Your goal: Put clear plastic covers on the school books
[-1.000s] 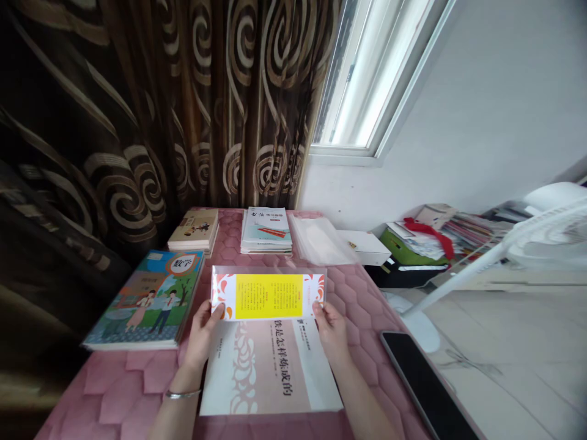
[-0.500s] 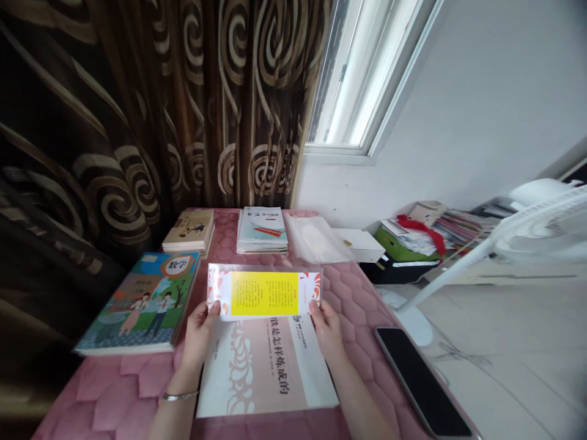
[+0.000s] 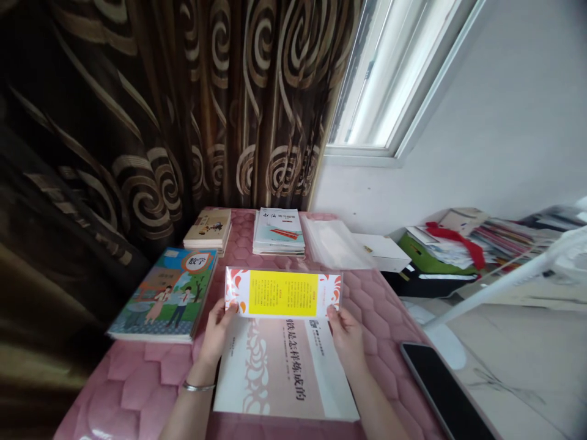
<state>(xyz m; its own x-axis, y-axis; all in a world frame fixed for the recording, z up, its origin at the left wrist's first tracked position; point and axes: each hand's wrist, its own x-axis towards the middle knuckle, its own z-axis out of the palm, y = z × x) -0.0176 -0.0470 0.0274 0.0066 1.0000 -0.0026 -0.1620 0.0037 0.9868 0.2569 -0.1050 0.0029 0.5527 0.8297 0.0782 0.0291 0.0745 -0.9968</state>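
A book (image 3: 293,379) lies before me on a pink quilted tabletop, its printed title turned sideways. Along its far edge stands a cover flap (image 3: 283,294) with a yellow text panel and orange leaf shapes. Clear plastic seems to run along the flap's edges. My left hand (image 3: 222,327) is closed on the flap's left end, thumb on top. At the right end, my right hand (image 3: 342,324) pinches the flap the same way. The fingers under it are hidden on both sides.
A mathematics textbook stack (image 3: 167,296) lies left, small brown books (image 3: 208,229) behind it. White-covered books (image 3: 279,231) and clear plastic sleeves (image 3: 337,241) are at the back. A phone (image 3: 447,391) lies on the right edge; beyond stand a white box (image 3: 383,252) and a fan (image 3: 486,287).
My view has swung left, so everything sits further right in the picture. Both hands keep their hold on the flap, with no clear change in the book.
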